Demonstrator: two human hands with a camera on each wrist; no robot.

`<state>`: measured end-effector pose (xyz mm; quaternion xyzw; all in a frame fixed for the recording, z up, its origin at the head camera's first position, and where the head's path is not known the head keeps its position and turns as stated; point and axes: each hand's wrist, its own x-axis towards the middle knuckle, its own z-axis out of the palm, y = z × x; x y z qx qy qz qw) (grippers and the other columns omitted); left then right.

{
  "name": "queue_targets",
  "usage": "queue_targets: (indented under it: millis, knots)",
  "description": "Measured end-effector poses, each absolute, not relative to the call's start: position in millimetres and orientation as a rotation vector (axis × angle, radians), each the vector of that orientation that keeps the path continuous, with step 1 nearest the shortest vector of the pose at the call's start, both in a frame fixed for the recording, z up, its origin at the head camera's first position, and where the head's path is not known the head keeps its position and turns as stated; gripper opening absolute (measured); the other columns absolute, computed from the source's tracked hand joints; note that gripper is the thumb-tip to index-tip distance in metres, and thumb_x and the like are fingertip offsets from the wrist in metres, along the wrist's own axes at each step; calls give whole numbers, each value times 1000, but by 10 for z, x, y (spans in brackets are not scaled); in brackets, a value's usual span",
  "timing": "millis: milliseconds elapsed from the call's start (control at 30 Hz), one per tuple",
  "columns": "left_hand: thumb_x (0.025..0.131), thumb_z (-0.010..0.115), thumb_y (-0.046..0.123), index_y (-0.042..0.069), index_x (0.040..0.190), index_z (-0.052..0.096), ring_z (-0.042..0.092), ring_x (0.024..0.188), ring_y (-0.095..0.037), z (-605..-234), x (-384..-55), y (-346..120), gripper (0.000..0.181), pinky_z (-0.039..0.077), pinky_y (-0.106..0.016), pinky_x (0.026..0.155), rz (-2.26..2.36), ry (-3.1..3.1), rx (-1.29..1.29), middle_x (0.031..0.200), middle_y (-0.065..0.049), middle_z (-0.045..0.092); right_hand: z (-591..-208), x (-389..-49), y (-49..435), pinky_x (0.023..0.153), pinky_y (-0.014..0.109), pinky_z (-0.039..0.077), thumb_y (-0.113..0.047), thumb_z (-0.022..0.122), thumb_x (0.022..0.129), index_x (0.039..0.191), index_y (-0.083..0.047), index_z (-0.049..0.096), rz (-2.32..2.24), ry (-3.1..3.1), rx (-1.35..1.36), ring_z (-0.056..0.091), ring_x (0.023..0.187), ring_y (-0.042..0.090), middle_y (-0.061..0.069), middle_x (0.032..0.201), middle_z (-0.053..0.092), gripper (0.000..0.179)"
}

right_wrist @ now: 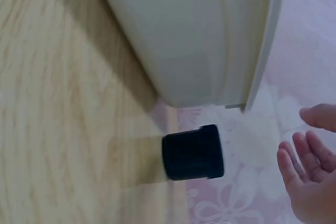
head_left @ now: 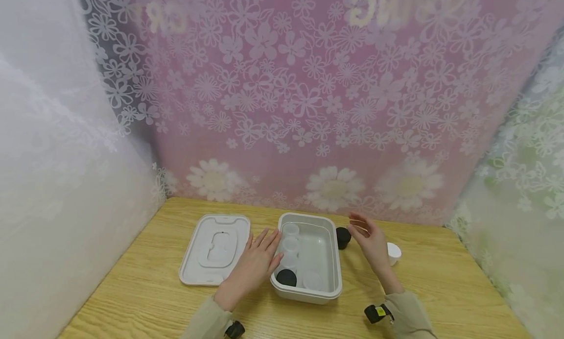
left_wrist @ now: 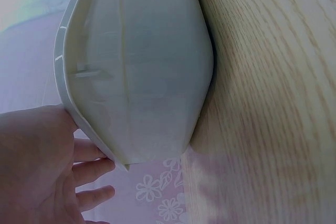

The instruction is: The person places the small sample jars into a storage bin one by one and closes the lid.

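Observation:
A white plastic bin (head_left: pixel 338 265) stands on the wooden table, its top uncovered. Several translucent round containers (head_left: pixel 290 245) line its left side, with a black-topped one (head_left: pixel 286 278) at the near left corner and another translucent container (head_left: pixel 312 280) near the front. My left hand (head_left: pixel 254 263) rests against the bin's left rim, fingers extended; the left wrist view shows the thumb side at the rim (left_wrist: pixel 59 80). Just right of the bin stands a black jar (right_wrist: pixel 192 153). Close to it hovers my right hand (head_left: pixel 371 241), fingers loosely bent, holding nothing and apart from the jar.
Left of the bin, the white lid (head_left: pixel 194 255) lies flat on the table (head_left: pixel 145 280). A white round container (head_left: pixel 394 252) sits to the right, partly behind my right wrist. Flowered pink curtain (head_left: pixel 282 108) hangs along the table's back edge, with pale sheets at both sides.

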<state>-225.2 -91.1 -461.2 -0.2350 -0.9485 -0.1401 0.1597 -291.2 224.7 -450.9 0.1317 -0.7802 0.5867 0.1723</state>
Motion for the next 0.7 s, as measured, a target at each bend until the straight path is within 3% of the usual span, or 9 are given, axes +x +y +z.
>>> queue_targets:
  millis: [133, 333, 700]
  knots:
    - [107, 51, 33, 4, 152, 46, 36, 147, -35, -4617, -2254, -913, 54, 27, -64, 116, -396, -2707, -667, 156, -11, 46, -4586, -2987, 2285, 103, 28, 49, -7, 74, 93, 141, 5, 53, 1622, -2309, 314, 60, 122, 30, 24, 137, 58, 54]
    - [107, 51, 33, 4, 152, 46, 37, 147, -36, -4613, -2246, -919, 54, 27, -65, 116, -402, -2702, -671, 156, -12, 46, -4643, -3051, 2299, 114, 50, 38, -7, 76, 92, 148, 9, 41, 1546, -2577, 208, 46, 135, 46, 30, 147, 46, 67]
    - [107, 51, 32, 2, 151, 47, 38, 146, -37, -4589, -2240, -915, 53, 26, -65, 116, -421, -2698, -683, 154, -14, 47, -4772, -3182, 2287, 95, 51, 54, -8, 78, 89, 140, 13, 49, 1375, -2754, 161, 58, 120, 51, 36, 136, 53, 62]
